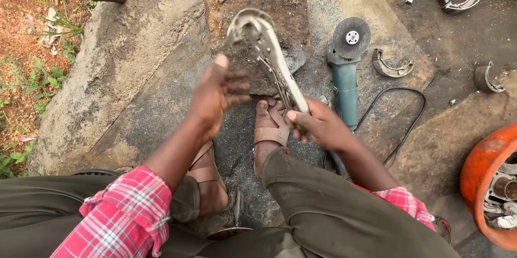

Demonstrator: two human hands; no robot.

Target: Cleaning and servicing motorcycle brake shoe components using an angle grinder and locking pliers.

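Gripping locking pliers by handles, right hand clenched, jaws up at 12 o'clock | left hand released, empty | angle grinder parked at 3 o'clock

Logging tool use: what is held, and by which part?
The right hand holds locking pliers by the handle end; the left hand is open, holding nothing.

From where I stand there is no package, label, sign or screen anywhere here; nothing on the ground bears a printed face.
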